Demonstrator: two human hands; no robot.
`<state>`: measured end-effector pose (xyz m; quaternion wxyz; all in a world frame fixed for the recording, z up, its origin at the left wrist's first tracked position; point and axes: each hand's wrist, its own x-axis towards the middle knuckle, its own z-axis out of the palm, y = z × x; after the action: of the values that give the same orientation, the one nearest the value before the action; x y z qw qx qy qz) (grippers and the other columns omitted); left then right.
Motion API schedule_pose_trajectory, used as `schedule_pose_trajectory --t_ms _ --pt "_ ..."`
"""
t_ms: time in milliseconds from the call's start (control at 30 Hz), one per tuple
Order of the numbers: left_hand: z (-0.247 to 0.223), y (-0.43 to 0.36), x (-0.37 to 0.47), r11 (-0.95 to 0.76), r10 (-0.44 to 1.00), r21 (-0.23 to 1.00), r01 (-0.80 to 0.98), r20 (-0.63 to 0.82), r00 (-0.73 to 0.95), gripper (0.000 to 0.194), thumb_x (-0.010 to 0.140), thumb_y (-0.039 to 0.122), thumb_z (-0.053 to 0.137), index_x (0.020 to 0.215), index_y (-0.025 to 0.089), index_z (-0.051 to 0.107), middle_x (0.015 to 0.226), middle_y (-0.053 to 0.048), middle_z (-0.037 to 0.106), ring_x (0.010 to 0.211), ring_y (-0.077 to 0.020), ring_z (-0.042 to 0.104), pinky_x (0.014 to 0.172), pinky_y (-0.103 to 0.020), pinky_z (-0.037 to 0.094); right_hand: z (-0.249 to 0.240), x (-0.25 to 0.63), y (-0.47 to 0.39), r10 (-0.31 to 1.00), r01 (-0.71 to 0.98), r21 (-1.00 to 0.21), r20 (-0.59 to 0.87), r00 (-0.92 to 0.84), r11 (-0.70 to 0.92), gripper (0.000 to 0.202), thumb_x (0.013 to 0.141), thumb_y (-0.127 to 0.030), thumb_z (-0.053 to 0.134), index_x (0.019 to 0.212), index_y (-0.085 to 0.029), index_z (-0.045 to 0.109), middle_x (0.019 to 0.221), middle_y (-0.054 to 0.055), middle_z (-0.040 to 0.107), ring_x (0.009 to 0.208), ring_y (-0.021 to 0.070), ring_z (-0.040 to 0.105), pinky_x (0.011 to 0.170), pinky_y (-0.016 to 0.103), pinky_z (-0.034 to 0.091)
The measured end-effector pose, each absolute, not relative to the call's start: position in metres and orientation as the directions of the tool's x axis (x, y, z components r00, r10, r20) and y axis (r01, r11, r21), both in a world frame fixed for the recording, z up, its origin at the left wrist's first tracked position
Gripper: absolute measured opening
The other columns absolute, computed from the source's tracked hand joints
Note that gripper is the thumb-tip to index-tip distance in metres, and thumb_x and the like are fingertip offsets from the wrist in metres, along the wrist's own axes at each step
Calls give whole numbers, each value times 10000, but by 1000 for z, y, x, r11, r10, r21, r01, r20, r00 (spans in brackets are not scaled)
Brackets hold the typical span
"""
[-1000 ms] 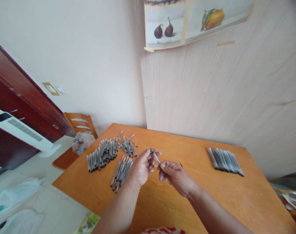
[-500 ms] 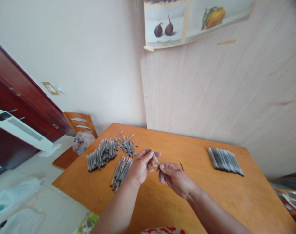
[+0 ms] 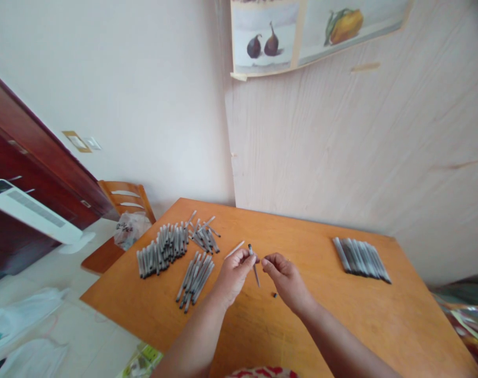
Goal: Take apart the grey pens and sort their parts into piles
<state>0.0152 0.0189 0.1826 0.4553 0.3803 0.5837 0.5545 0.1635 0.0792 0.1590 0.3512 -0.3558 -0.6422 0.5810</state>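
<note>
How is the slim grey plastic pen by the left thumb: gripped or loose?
Gripped: the left hand pinches the pen, ends showing above and below.

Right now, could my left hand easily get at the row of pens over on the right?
Probably not: your left hand holds a pen, and your right hand sits between it and that row.

Head-worn view, forward and down across table (image 3: 365, 304) toward wall (image 3: 160, 105).

It looks like a home, with a wooden chair (image 3: 120, 186) beside the surface (image 3: 286, 227), a red door (image 3: 45, 177), plastic bags (image 3: 24, 311) on the tiled floor (image 3: 83, 307) and fruit pictures (image 3: 288, 50) on the wall (image 3: 321, 136).
</note>
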Motion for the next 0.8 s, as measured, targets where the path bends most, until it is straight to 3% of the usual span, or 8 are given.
schedule_pose_trajectory --t_ms 133,333,433,500,567,667,800 --pt "168 16 21 83 974 988 130 -53 -219 300 819 451 597 869 166 676 805 -34 665 776 -165 582 711 -255 431 155 166 84 872 77 -991 58 -486 109 318 843 -453 587 1029 -198 631 758 15 642 711 163 574 645 270 443" --pt "155 15 26 72 987 972 222 -38 -155 317 830 454 579 908 166 684 853 -47 692 785 -164 599 700 -243 442 154 166 84 854 95 -981 95 -512 166 237 848 -419 571 830 -200 660 772 24 654 747 171 594 697 284 463" --pt "140 16 7 97 951 964 246 -17 -310 306 820 406 598 1016 178 655 929 -50 694 855 -172 619 766 -258 454 150 172 89 911 123 -980 95 -402 156 275 830 -453 582 851 -190 659 759 30 655 717 172 583 675 290 460" --pt "123 16 -10 154 896 945 288 -10 -444 246 850 363 548 981 179 644 925 -50 692 852 -167 626 779 -263 453 148 177 94 936 139 -977 107 -335 162 314 818 -479 588 871 -178 660 761 40 655 706 172 572 666 293 454" --pt "104 14 -25 240 858 889 389 -7 -513 170 848 296 540 923 180 640 887 -47 691 834 -165 625 775 -265 445 146 182 98 950 147 -976 110 -293 159 351 807 -503 590 880 -167 660 752 46 652 694 170 560 655 293 447" --pt "79 7 -36 342 871 767 543 -41 -490 126 834 216 544 909 179 639 871 -53 683 830 -168 614 778 -274 430 145 187 101 964 154 -980 82 -253 124 378 799 -525 588 878 -161 652 716 37 633 659 160 535 624 286 428" --pt "62 -2 -29 311 918 655 689 -19 -396 124 810 195 585 920 178 640 929 -84 661 914 -200 589 840 -305 403 146 189 99 966 146 -985 48 -254 87 351 811 -506 582 880 -165 632 714 24 613 648 150 514 602 277 401"
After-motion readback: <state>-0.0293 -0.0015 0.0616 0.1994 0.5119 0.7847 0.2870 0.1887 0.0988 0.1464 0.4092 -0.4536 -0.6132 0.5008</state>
